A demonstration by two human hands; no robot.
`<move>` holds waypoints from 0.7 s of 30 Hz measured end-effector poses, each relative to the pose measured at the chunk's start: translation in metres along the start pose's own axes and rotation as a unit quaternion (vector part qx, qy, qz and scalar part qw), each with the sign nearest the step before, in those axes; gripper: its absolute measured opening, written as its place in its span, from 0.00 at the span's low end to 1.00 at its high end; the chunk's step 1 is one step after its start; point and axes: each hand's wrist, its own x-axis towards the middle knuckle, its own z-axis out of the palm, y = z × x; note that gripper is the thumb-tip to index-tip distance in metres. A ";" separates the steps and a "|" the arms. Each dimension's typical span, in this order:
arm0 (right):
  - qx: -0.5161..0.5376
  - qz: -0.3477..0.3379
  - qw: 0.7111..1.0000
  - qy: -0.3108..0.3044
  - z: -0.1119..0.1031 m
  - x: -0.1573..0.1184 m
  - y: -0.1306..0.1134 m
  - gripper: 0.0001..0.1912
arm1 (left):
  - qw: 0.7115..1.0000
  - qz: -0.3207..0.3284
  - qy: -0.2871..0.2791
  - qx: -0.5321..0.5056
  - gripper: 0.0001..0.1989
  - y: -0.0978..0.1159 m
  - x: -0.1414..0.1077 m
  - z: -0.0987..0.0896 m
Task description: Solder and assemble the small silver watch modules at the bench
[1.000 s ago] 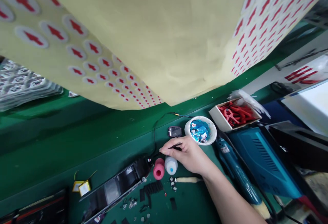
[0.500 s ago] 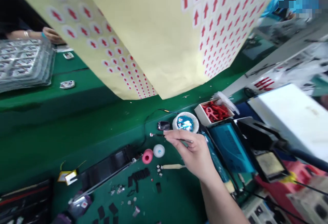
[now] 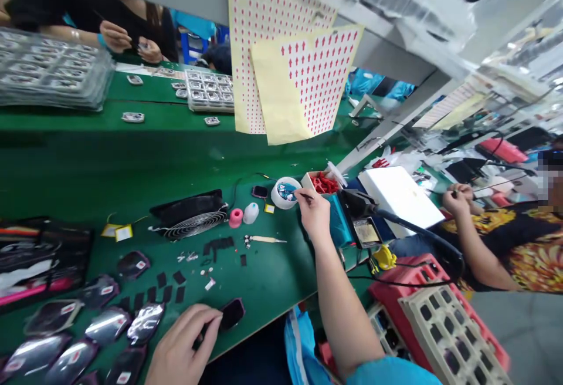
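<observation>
My right hand (image 3: 314,215) pinches slim dark tweezers (image 3: 304,196), with their tip over a white round bowl (image 3: 276,198) holding shiny blue and white bits. At the near edge of the green bench, my left hand (image 3: 182,344) is closed, thumb and fingers against the left end of a small dark purple-edged case (image 3: 233,313). A wooden-handled pointed tool (image 3: 266,239) lies between the hands. Left of the bowl stand a white dispenser bottle (image 3: 251,213) and a pink ring-shaped piece (image 3: 236,217). A small dark device (image 3: 259,191) lies behind the bottle.
Several dark glossy cases (image 3: 108,324) cover the front left. Black pads (image 3: 179,277) lie scattered. A coiled metal holder (image 3: 193,223) stands behind. A blue box (image 3: 338,223) and a red clip box (image 3: 324,183) are right. Sticker sheets (image 3: 285,91) hang above. Co-workers' hands are opposite and right.
The view has pulled back and turned, bringing my left hand and the purple-edged case into sight. My right hand has moved the tweezers to the bowl; the white bit at their tip no longer shows.
</observation>
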 end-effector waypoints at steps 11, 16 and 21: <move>-0.006 -0.030 0.998 0.050 -0.020 -0.026 -0.004 0.16 | 1.000 -0.027 -0.003 0.012 0.18 0.011 -0.007 0.003; 0.005 -0.033 0.999 0.008 -0.027 -0.046 -0.009 0.18 | 0.999 -0.033 -0.001 0.004 0.17 0.009 -0.008 0.003; -0.006 -0.058 0.995 -0.076 -0.027 -0.088 -0.016 0.16 | 0.999 0.023 0.017 0.032 0.14 -0.007 -0.012 0.008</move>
